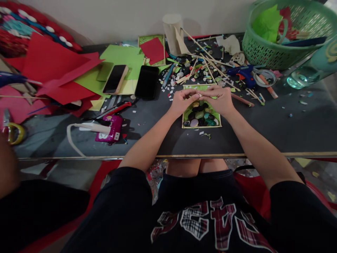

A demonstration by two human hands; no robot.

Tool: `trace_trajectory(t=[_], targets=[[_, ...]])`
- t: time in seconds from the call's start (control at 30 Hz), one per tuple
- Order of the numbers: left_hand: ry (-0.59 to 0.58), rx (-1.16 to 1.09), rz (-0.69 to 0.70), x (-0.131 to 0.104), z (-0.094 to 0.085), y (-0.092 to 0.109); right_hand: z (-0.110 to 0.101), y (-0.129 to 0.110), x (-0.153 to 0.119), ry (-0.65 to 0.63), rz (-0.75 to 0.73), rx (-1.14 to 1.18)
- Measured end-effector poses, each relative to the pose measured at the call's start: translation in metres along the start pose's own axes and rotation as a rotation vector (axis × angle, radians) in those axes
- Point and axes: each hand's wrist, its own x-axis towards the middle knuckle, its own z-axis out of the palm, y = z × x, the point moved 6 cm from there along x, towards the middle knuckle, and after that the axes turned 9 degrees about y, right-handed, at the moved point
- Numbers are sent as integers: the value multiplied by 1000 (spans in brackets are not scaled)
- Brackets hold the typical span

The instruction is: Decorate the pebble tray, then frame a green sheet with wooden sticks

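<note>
Someone's dark shirt fronts a pale-framed green panel bearing smooth, multicoloured stones.

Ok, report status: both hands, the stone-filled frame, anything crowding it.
Left hand, right hand: meeting over the frame, any held piece unclear. Frame flat, stones across its near part. Loose sticks just beyond, scraps in front.

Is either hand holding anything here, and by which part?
The left hand and right hand meet over the framed stones, seemingly pinching a small pale piece; it is too small to tell by which part.
</note>
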Motion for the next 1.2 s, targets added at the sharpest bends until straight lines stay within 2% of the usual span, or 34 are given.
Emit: trace_trajectory(t=[0.23, 0.5, 0.57, 0.73, 0.83, 0.93, 1.03, 1.2], targets=[[-58, -59, -40, -3, 5, 13, 5, 0, 0, -26, 18, 37], [-64, -56, -49, -5, 8, 11, 2, 4, 4, -14, 84, 123], [-39, 13, 1, -4, 6, 12, 1, 8, 5, 0, 108, 171], [-9, 398, 310, -8, 6, 25, 3, 24, 7, 45, 234, 284], [45, 505, 408, -11, 4, 31, 4, 28, 7, 55, 238, 317], [104, 522, 483, -12, 1, 38, 4, 27, 7, 59, 194, 324], [116, 537, 534, -13, 0, 45, 5, 23, 6, 44, 151, 242], [105, 539, 490, -11, 1, 43, 2, 16, 4, 43, 83, 114]])
